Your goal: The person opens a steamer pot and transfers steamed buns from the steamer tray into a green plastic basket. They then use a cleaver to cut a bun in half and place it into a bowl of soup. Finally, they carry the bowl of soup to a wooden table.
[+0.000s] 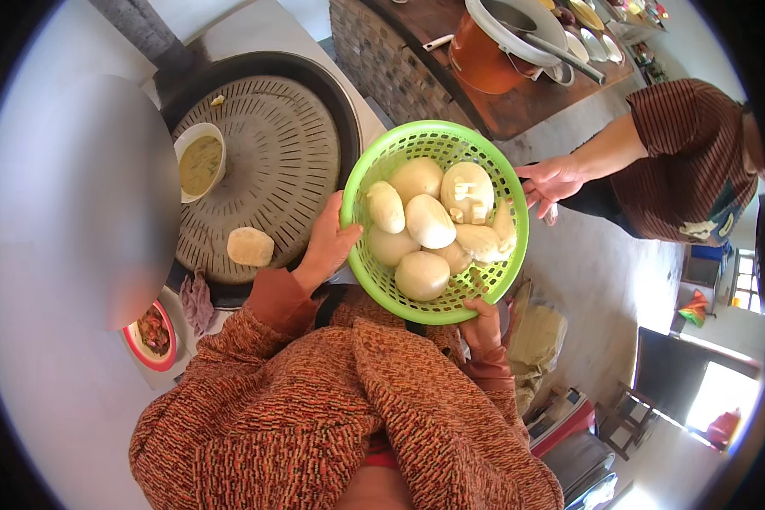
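The green basket (425,319) is ahead, toward one o'clock, its rim gripped by the left hand (323,244) at nine and right hand (483,326) at five; keep it level under the pale vegetables (430,221).

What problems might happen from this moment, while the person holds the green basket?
1. The left hand and right hand grip the green basket by its rim; if one slips, the pale rounded pieces could roll out.
2. Another person's hand is very near the basket's far right rim, so a bump might tip it.
3. The bowl of liquid sits on the slotted rack; if knocked, it could spill through the slots.
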The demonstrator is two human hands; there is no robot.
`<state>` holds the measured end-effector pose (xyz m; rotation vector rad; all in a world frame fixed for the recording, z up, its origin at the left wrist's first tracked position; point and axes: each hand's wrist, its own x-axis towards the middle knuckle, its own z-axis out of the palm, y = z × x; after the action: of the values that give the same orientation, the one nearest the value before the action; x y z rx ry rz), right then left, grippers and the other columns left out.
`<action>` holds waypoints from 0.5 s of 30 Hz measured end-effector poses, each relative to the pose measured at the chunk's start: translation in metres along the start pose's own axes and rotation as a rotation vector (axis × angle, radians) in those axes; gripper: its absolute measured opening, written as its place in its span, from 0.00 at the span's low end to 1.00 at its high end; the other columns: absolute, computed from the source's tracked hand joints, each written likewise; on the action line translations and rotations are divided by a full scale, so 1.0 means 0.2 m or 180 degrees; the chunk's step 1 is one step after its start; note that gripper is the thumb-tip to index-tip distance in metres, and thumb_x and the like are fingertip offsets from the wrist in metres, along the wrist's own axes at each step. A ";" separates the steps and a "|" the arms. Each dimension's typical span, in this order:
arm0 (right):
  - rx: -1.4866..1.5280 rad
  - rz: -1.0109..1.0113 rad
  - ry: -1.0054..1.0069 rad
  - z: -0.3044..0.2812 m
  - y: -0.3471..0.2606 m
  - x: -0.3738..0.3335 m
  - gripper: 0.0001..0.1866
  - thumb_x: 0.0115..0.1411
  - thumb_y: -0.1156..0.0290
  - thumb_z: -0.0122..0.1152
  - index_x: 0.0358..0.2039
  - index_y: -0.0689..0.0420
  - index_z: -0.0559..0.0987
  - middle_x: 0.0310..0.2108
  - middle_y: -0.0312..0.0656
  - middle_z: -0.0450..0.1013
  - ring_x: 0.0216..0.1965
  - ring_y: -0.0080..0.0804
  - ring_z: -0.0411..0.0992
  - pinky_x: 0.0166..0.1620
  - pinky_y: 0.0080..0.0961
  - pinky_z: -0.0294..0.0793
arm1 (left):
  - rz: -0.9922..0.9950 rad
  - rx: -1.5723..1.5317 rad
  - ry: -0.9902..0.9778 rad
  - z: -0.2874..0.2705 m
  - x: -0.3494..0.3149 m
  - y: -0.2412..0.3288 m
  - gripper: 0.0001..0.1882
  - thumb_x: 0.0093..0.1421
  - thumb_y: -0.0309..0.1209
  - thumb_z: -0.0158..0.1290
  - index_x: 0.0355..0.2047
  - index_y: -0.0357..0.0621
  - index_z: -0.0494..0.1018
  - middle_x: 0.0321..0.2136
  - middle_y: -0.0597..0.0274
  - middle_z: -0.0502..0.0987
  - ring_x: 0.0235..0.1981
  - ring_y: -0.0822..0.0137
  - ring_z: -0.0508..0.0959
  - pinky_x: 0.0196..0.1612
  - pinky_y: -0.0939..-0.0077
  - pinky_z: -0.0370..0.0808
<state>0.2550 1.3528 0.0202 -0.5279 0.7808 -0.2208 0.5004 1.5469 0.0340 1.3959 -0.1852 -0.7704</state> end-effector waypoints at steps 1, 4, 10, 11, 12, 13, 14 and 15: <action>-0.0110 -0.0101 0.0006 0.01 0.00 -0.01 0.36 0.47 0.84 0.46 0.60 0.64 0.54 0.54 0.51 0.62 0.54 0.46 0.64 0.58 0.43 0.63 | 0.0034 0.0026 -0.0024 0.00 0.00 0.01 0.24 0.53 0.19 0.46 0.53 0.36 0.59 0.39 0.59 0.70 0.38 0.72 0.69 0.43 0.76 0.69; -0.0214 -0.0309 0.0096 0.05 0.01 -0.04 0.36 0.48 0.82 0.47 0.60 0.63 0.54 0.55 0.52 0.62 0.55 0.48 0.63 0.59 0.45 0.61 | 0.0159 0.0055 -0.0107 0.00 0.00 0.02 0.25 0.53 0.19 0.46 0.53 0.37 0.59 0.39 0.62 0.69 0.39 0.75 0.68 0.43 0.78 0.68; -0.0290 -0.0374 0.0337 0.11 -0.02 -0.05 0.34 0.49 0.83 0.47 0.60 0.64 0.55 0.54 0.54 0.61 0.53 0.46 0.65 0.57 0.41 0.65 | 0.0301 -0.0097 -0.0278 -0.02 0.06 0.02 0.23 0.52 0.20 0.48 0.51 0.37 0.61 0.39 0.61 0.69 0.39 0.75 0.69 0.43 0.78 0.69; -0.0289 -0.0333 0.0420 0.12 -0.04 -0.05 0.34 0.50 0.83 0.47 0.60 0.63 0.55 0.54 0.55 0.61 0.52 0.46 0.66 0.55 0.40 0.66 | 0.0060 0.0364 -0.0371 -0.01 0.07 0.02 0.24 0.53 0.20 0.49 0.52 0.37 0.60 0.40 0.60 0.70 0.38 0.74 0.70 0.42 0.76 0.71; -0.0335 -0.0164 0.0374 0.09 -0.05 -0.06 0.34 0.52 0.81 0.46 0.62 0.62 0.53 0.54 0.58 0.60 0.51 0.47 0.66 0.55 0.42 0.66 | -0.0195 0.0839 -0.0384 -0.04 0.07 0.03 0.25 0.54 0.20 0.49 0.53 0.38 0.59 0.40 0.58 0.70 0.38 0.72 0.72 0.41 0.75 0.72; -0.0247 -0.0194 0.0261 0.13 -0.07 -0.11 0.33 0.52 0.80 0.47 0.61 0.61 0.55 0.54 0.56 0.60 0.51 0.48 0.65 0.55 0.44 0.66 | 0.0122 0.0682 -0.0490 -0.04 0.05 0.05 0.26 0.54 0.23 0.51 0.53 0.37 0.58 0.42 0.56 0.69 0.40 0.69 0.71 0.43 0.72 0.72; -0.0157 -0.0217 0.0142 0.16 -0.08 -0.15 0.33 0.53 0.78 0.47 0.61 0.60 0.56 0.54 0.55 0.61 0.51 0.48 0.65 0.54 0.45 0.65 | 0.0433 0.0558 -0.0526 0.02 0.05 0.03 0.27 0.54 0.26 0.53 0.53 0.36 0.57 0.44 0.54 0.69 0.42 0.66 0.71 0.45 0.69 0.72; -0.0302 -0.0342 0.0461 0.02 -0.13 -0.19 0.32 0.53 0.77 0.47 0.61 0.59 0.57 0.54 0.52 0.62 0.52 0.49 0.64 0.54 0.45 0.66 | 0.0702 0.0439 -0.0542 0.12 0.03 0.04 0.29 0.54 0.29 0.56 0.53 0.36 0.57 0.45 0.52 0.68 0.44 0.62 0.70 0.46 0.66 0.72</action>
<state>0.2318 1.3466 0.0591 -0.6497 0.9077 -0.3253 0.4951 1.5229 0.0448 1.4111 -0.5250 -0.7019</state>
